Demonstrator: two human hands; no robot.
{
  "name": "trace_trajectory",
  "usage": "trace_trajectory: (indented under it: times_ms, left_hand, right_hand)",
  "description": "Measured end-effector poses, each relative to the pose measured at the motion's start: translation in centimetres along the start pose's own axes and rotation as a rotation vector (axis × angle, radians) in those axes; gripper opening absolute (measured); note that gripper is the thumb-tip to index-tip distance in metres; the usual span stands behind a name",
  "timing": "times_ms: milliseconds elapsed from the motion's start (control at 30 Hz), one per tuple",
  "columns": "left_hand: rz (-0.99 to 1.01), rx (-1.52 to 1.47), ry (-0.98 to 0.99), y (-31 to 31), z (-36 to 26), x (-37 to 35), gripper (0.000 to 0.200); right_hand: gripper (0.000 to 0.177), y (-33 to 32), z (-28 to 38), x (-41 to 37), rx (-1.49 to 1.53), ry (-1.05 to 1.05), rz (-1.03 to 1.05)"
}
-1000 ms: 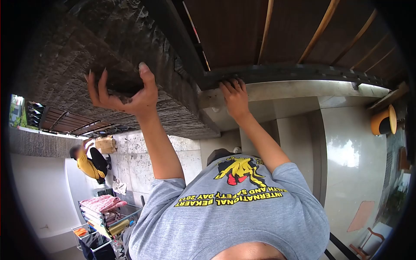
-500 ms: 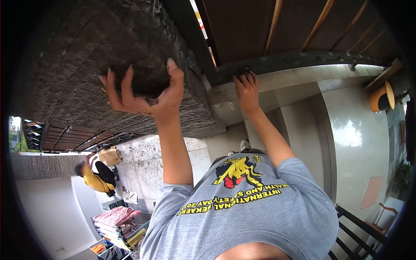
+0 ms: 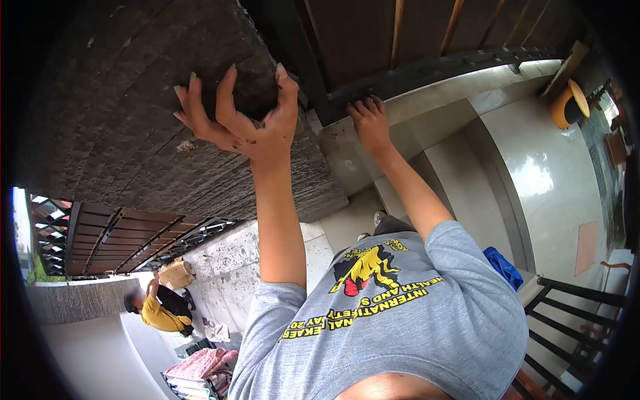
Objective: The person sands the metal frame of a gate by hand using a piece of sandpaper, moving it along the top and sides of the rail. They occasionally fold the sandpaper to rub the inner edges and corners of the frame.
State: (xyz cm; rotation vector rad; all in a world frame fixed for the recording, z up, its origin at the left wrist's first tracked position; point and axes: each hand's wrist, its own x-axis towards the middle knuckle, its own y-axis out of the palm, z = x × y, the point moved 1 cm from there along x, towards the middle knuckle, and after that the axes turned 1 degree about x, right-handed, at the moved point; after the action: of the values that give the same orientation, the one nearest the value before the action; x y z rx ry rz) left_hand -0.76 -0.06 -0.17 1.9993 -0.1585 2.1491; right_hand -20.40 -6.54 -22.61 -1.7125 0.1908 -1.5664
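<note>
Spread wide with its fingers bent, my left hand [image 3: 250,123] is against the dark, rough stone wall [image 3: 133,120]. Dark smudges mark its palm side and thumb base, and nothing shows between thumb and fingers. A small pale patch [image 3: 186,146] is on the stone just below those fingers. Over to the right, my right hand [image 3: 371,123] has its fingers curled onto the black lower frame [image 3: 420,77] of the brown slatted gate [image 3: 357,43], near its corner. The fingertips blend into the dark frame.
Pale steps [image 3: 460,160] descend below the gate. A person in a yellow shirt [image 3: 163,313] crouches by a cardboard box [image 3: 177,273] at lower left, near a laundry rack with a pink cloth [image 3: 200,363]. A black railing [image 3: 573,313], a blue bag [image 3: 501,267] and an orange bucket [image 3: 569,107] are right.
The view has turned slightly. My left hand has moved up and right along the stone, its fingers tipping away from the dark hollow. My right hand stays at the gate frame. The blue bag now shows.
</note>
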Motion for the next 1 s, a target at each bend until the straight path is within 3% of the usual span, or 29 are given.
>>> trace_trajectory:
  times_ms: [167, 267, 367, 533, 667, 767, 867, 967, 1000]
  left_hand:
    - [-0.025, 0.013, -0.008, 0.3, 0.2, -0.3, 0.059]
    - [-0.067, 0.008, -0.051, 0.6, -0.1, -0.5, 0.053]
    - [-0.083, 0.015, -0.065, 0.6, -0.2, -0.5, 0.049]
    - [-0.064, 0.002, -0.065, 0.7, -0.1, -0.5, 0.051]
    - [-0.010, 0.001, -0.058, 0.3, -0.1, -0.7, 0.058]
    - [0.002, -0.005, -0.061, 0.1, -0.2, -0.5, 0.058]
    - [-0.011, -0.016, -0.069, 0.0, 0.0, -0.7, 0.055]
    - [-0.013, -0.031, -0.074, -0.2, -0.1, -0.4, 0.054]
    - [-0.014, -0.032, -0.080, -0.2, -0.2, -0.3, 0.054]
  right_hand:
    - [0.029, -0.9, -2.6, 0.3, -0.122, 0.075, 0.009]
    - [0.029, -0.4, -2.1, -0.3, -0.106, -0.180, 0.013]
    - [0.029, -1.5, -5.2, -0.4, -0.213, 0.006, -0.007]
    - [0.032, -1.8, -6.5, 0.2, -0.240, -0.102, 0.074]
    - [0.031, -2.8, -8.7, -0.2, -0.331, 0.061, 0.024]
    - [0.030, -3.3, -9.7, 0.0, -0.278, -0.243, 0.109]
    - [0.031, -4.3, -12.6, -0.5, -0.369, 0.090, 0.084]
    - [0.031, -4.4, -13.8, -0.9, -0.357, -0.134, 0.114]
    - [0.032, -4.3, -15.0, -0.7, -0.379, -0.058, 0.109]
